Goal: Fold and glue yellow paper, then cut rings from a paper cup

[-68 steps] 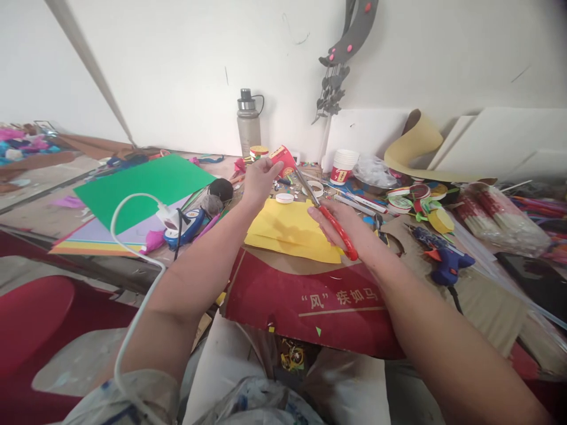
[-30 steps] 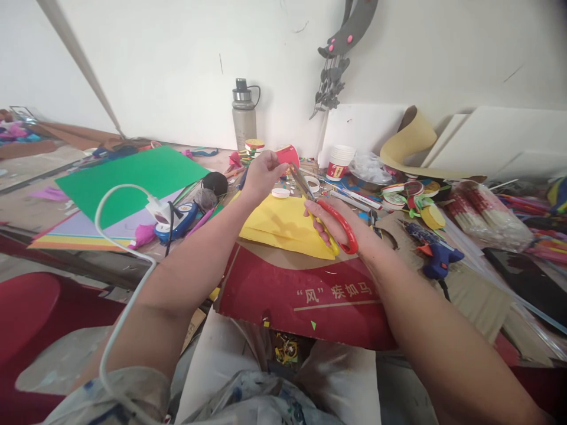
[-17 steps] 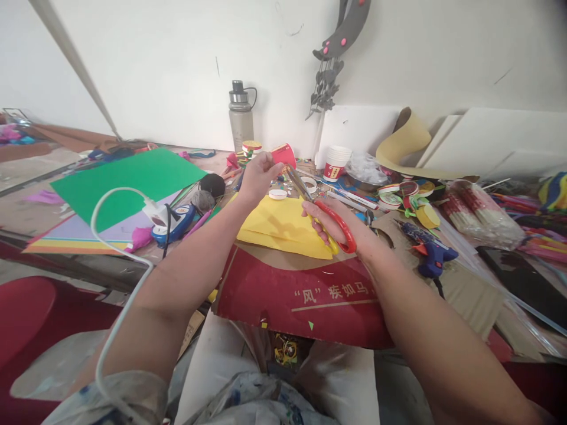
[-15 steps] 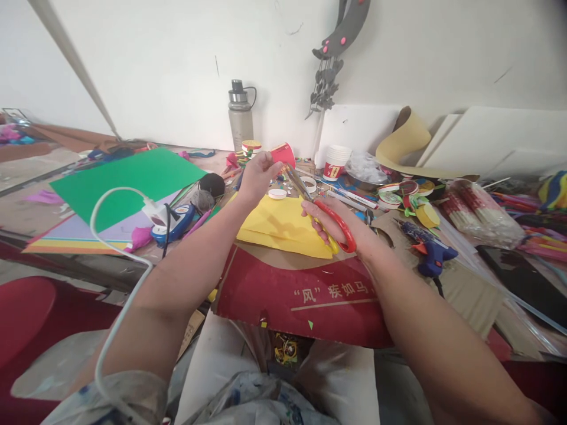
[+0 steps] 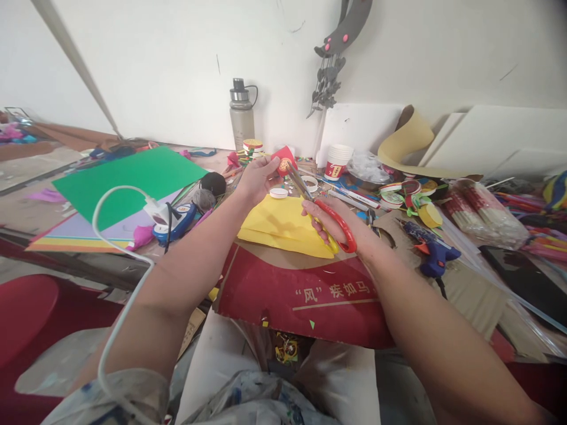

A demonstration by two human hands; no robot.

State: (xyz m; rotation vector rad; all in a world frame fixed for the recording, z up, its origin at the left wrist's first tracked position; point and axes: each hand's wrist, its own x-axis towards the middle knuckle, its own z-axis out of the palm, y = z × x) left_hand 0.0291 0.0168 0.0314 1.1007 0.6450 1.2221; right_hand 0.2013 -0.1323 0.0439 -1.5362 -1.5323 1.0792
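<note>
My left hand pinches a red paper cup piece with gold print, raised above the table. In my right hand is a pair of scissors with red and yellow handles. Their blades point up and away and meet the lower edge of the red piece; whether they are cutting into it I cannot tell. Below both hands lie yellow sheets on a red and brown cardboard. A small white disc rests just behind the sheets.
Stacked paper cups and a grey bottle stand at the back. At right are a blue glue gun and a dark phone. A green sheet lies left, near a white cable crossing beside my left arm.
My left hand has turned the red cup piece, so its gold print now faces me at the scissor tips. The right hand and scissors have barely moved.
</note>
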